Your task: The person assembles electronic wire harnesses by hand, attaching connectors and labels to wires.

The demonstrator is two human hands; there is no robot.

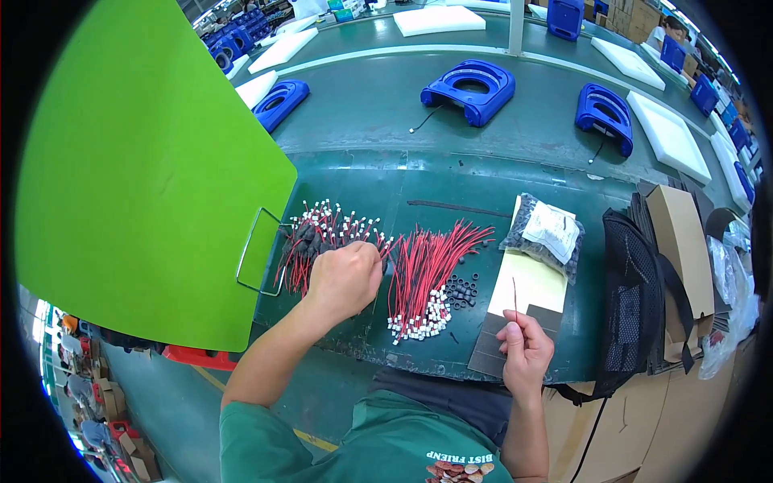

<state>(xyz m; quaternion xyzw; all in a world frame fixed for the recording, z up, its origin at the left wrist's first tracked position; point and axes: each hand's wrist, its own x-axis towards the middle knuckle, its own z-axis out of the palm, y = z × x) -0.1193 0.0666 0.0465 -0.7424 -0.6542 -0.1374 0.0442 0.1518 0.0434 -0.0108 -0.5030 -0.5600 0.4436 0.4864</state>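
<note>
Left hand: the left hand (pixel 346 278) lies knuckles-up, fingers curled closed over the pile of red-and-black wire leads with white plug ends (pixel 322 237); what it pinches beneath cannot be told

Right hand: the right hand (pixel 525 350) is closed in a pinch, thumb and fingertips holding one thin dark wire strand (pixel 515 298) that stands upright above the fist

Between the hands: a fanned bundle of red wires tipped with white connectors (pixel 427 278) spreads on the dark green bench top (pixel 483 181), just right of the left hand; a scatter of small black rings (pixel 461 291) lies beside it, near the right hand's upper left

Above the right hand: a pale yellow card sheet (pixel 527 282) rests on dark grey pads (pixel 491 346); beyond it sits a clear plastic bag of small dark parts (pixel 543 237)

Right of the right hand: a black mesh bag (pixel 636 298) leans by brown cardboard boxes (pixel 684 241)

Left of the left hand: a bright green panel (pixel 137 177) with a wire handle (pixel 254 249) stands close by

Far beyond both hands: blue moulded plastic housings (pixel 471 88) and white foam slabs (pixel 668 133) sit along the green conveyor
</note>
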